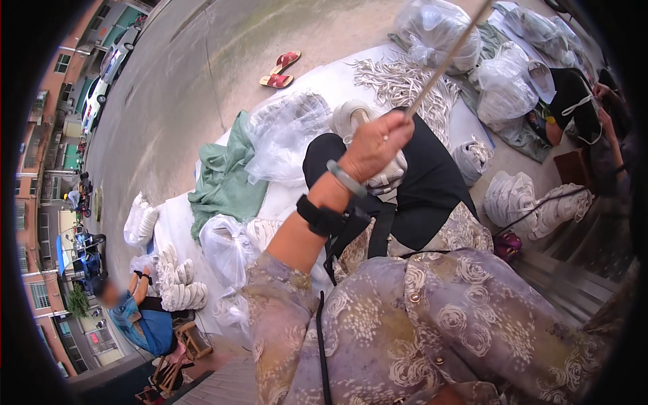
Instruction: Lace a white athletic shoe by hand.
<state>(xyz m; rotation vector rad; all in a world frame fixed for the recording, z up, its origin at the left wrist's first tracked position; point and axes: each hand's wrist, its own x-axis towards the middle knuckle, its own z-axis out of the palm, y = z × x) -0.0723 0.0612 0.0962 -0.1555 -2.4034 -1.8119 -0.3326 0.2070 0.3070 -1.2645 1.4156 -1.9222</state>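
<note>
My left hand (379,143) is closed, its fingers pinched on a pale tan shoelace (445,62). The lace runs taut and slightly blurred from the fingertips up past the top edge. Beneath the hand, a white sneaker (349,116) rests on my lap between black trouser legs (432,182). My hand and wrist cover its middle, so where the lace meets the shoe is hidden. A bracelet (346,177) and a black wrist strap (316,214) circle this arm. My right hand is out of view.
Loose white laces (405,84) lie heaped on a white sheet ahead. Around it are filled plastic bags (435,34), a green cloth (226,179), stacked white shoes (513,197) and red sandals (277,81). One person (138,324) sits at left; another person's hand (603,94) shows at right.
</note>
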